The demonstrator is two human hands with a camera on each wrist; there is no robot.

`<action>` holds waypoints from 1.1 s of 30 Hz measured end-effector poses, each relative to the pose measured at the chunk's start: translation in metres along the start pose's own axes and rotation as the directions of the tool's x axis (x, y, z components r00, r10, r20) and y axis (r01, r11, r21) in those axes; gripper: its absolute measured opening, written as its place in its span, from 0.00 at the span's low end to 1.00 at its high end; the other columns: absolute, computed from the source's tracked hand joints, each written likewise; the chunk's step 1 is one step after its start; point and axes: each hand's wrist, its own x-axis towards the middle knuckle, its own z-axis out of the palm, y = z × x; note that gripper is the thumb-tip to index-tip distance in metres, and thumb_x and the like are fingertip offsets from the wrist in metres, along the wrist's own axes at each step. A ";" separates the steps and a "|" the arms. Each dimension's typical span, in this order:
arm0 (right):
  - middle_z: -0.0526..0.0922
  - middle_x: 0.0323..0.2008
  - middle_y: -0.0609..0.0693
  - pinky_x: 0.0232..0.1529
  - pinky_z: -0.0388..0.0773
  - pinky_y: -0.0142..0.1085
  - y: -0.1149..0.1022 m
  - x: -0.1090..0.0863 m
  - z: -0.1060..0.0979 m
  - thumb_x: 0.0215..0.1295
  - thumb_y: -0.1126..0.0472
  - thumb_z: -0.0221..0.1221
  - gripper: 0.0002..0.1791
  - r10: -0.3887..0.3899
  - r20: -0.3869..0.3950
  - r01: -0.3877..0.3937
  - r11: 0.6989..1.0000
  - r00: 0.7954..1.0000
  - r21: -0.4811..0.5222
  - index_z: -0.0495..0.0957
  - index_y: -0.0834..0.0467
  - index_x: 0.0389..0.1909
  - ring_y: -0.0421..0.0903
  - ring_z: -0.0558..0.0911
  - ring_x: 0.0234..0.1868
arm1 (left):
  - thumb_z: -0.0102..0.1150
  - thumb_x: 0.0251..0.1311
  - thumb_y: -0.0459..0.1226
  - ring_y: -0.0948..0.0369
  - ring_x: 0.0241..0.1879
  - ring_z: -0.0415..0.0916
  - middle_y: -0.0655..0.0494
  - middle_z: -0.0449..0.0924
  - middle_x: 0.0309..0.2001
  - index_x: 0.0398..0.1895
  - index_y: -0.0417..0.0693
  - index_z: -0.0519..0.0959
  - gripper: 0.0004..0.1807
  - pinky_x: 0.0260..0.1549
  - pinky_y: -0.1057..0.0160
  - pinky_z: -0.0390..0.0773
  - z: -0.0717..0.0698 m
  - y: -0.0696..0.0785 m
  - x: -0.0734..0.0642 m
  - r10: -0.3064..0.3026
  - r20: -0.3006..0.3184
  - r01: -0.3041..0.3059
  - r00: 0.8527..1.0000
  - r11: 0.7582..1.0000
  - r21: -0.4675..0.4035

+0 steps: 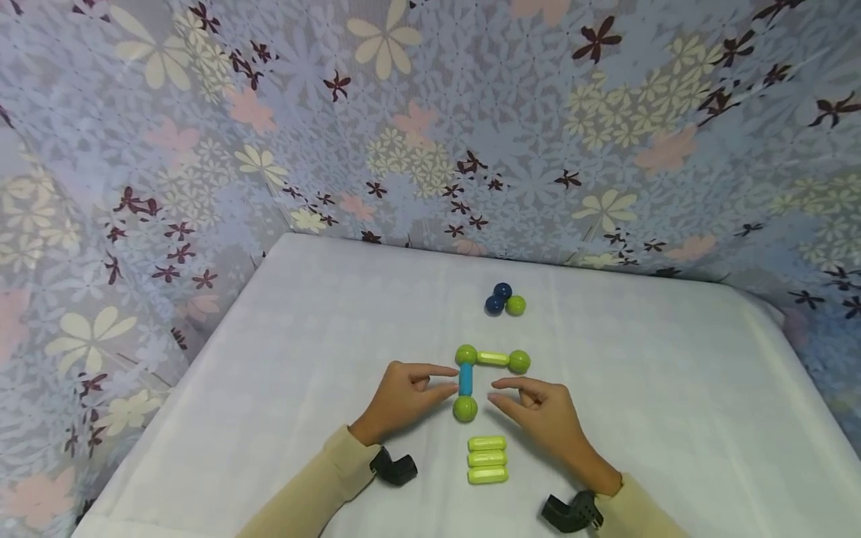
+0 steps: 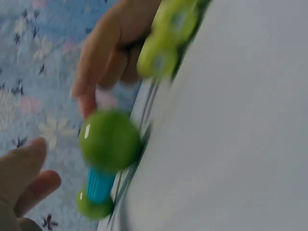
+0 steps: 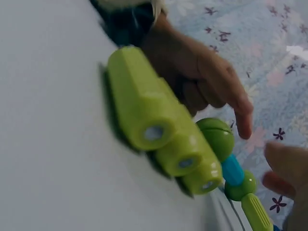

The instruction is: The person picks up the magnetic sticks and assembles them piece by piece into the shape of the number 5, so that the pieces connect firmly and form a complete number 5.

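Blue rod stands lengthwise on the table between two green balls, the near ball and the corner ball. From the corner ball a yellow-green rod runs right to another green ball, making an L shape. My left hand is just left of the blue rod, thumb and index finger extended with a gap between them. On the other side my right hand holds nothing, its thumb and index finger stretched toward the rod and apart from it.
Three yellow-green rods lie side by side nearer the person; metal discs show in their ends in the right wrist view. Farther back, two dark blue balls and a green ball sit together. A flowered cloth hangs behind the white table.
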 end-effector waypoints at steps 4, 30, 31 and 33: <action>0.59 0.10 0.34 0.15 0.55 0.27 0.000 -0.002 -0.002 0.60 0.59 0.74 0.08 -0.044 0.109 0.046 0.999 0.993 -0.018 0.90 0.49 0.40 0.26 0.55 0.14 | 0.75 0.59 0.45 0.77 0.13 0.45 0.70 0.53 0.11 0.49 0.51 0.89 0.16 0.13 0.73 0.53 0.006 0.004 -0.009 0.076 0.091 -0.075 0.993 0.997 -0.014; 0.57 0.12 0.25 0.15 0.57 0.24 -0.005 -0.031 -0.020 0.61 0.52 0.73 0.10 -0.049 0.312 0.103 0.982 0.949 -0.160 0.91 0.49 0.41 0.21 0.54 0.15 | 0.76 0.57 0.47 0.79 0.14 0.47 0.72 0.53 0.12 0.49 0.55 0.89 0.17 0.14 0.75 0.54 0.009 0.007 -0.011 0.076 0.148 -0.088 0.986 0.993 0.075; 0.57 0.12 0.25 0.15 0.57 0.24 -0.005 -0.031 -0.020 0.61 0.52 0.73 0.10 -0.044 0.321 0.101 0.982 0.946 -0.163 0.91 0.49 0.42 0.21 0.54 0.14 | 0.76 0.57 0.47 0.79 0.14 0.47 0.72 0.53 0.12 0.49 0.55 0.89 0.17 0.14 0.75 0.54 0.009 0.007 -0.011 0.072 0.150 -0.084 0.986 0.994 0.074; 0.57 0.12 0.25 0.15 0.58 0.24 -0.004 -0.032 -0.019 0.62 0.51 0.73 0.11 -0.044 0.335 0.105 0.981 0.941 -0.166 0.91 0.50 0.42 0.21 0.54 0.14 | 0.76 0.58 0.47 0.78 0.14 0.47 0.72 0.53 0.12 0.49 0.55 0.89 0.17 0.14 0.75 0.54 0.009 0.007 -0.012 0.064 0.152 -0.076 0.986 0.995 0.071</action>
